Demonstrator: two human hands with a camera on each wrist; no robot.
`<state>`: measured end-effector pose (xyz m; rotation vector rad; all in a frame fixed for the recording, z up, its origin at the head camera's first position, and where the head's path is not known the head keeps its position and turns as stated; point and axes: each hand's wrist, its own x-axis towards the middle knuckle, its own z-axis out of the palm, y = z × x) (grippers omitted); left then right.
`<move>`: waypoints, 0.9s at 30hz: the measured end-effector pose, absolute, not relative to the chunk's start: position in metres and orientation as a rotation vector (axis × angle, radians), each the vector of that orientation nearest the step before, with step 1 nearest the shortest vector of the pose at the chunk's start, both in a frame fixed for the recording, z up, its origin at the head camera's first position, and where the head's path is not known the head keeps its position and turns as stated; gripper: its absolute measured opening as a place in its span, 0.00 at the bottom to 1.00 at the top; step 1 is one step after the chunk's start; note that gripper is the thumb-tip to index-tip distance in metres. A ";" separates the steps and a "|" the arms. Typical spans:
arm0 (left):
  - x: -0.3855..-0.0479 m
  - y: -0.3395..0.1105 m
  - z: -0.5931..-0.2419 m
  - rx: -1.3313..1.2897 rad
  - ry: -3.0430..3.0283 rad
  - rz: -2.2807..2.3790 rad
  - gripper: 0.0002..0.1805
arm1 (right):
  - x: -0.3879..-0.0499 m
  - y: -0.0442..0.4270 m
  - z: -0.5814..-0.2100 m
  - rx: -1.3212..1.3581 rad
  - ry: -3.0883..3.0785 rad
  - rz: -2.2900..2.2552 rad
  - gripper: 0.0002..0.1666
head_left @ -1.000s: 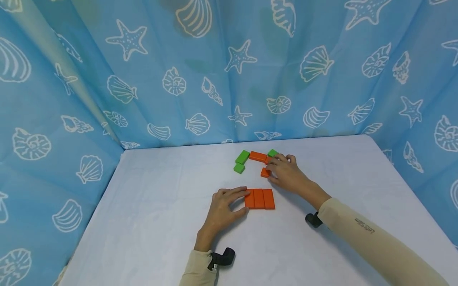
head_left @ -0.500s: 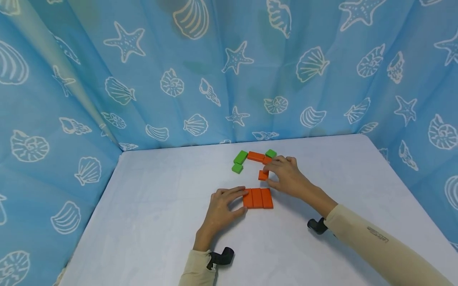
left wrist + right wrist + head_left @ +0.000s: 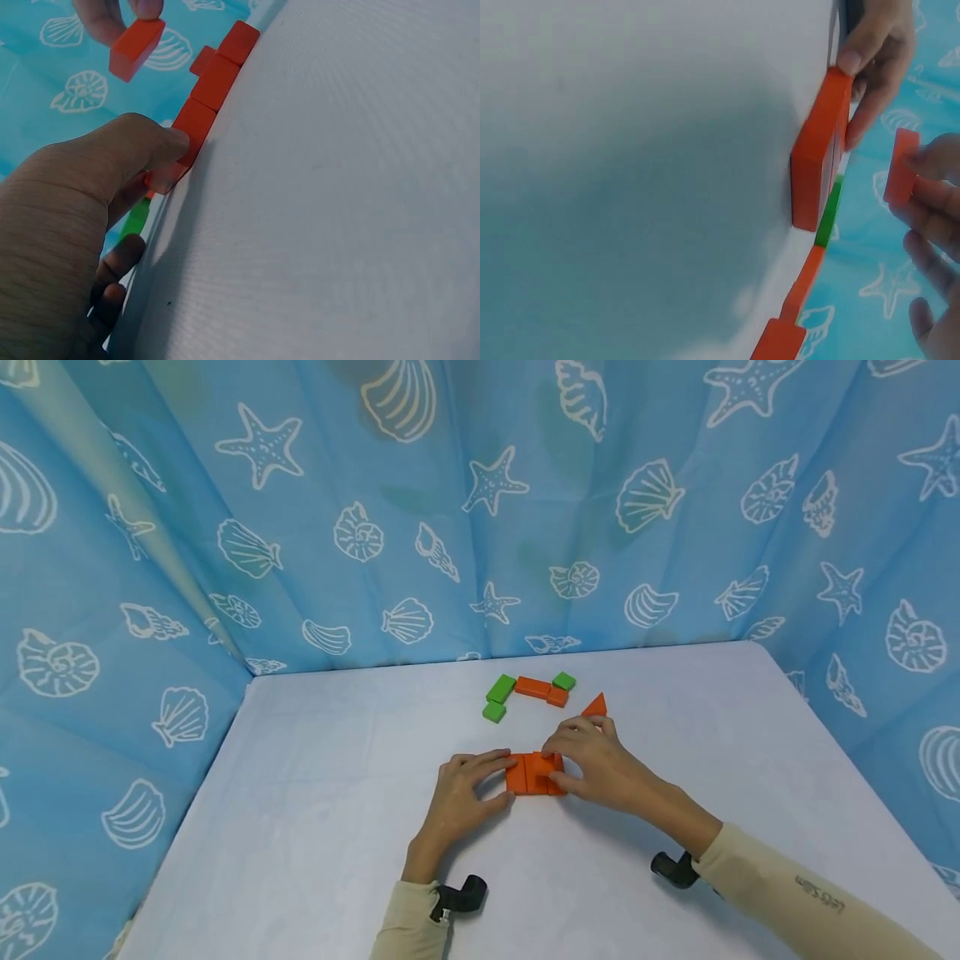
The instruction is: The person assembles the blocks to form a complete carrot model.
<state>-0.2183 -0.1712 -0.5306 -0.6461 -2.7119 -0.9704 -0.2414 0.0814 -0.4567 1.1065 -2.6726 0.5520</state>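
Note:
Three orange blocks [image 3: 527, 774] lie side by side on the table in the head view. At their left end my left hand [image 3: 467, 793] pinches the outer block, thumb at the near end and fingers at the far end; the thumb on the block also shows in the left wrist view. Over the right part of the row, my right hand [image 3: 600, 762] pinches a small orange block [image 3: 901, 166] between thumb and fingers. That block is off the table, apart from the row, as the left wrist view shows [image 3: 136, 51]. In the head view my fingers partly cover it.
Behind the row, green blocks [image 3: 501, 688] and orange blocks [image 3: 533, 687] form a loose arc. An orange triangular block [image 3: 596, 705] stands just beyond my right hand. The white table [image 3: 337, 777] ends at a blue shell-print curtain [image 3: 442, 510].
My right hand has taken the small orange block from beside the arc and brought it nearer, over the row. The triangular block has come into view. My left hand stays on the row.

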 end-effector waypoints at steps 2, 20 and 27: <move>-0.218 -0.172 -0.530 -0.643 -2.715 -0.971 0.26 | -0.237 0.080 -0.459 1.126 -2.673 0.538 0.18; -0.219 -0.171 -0.530 -0.643 -2.718 -0.956 0.26 | -0.220 0.069 -0.476 1.285 -2.634 0.510 0.17; -0.219 -0.171 -0.531 -0.644 -2.712 -0.927 0.25 | -0.219 0.067 -0.479 1.291 -2.635 0.478 0.19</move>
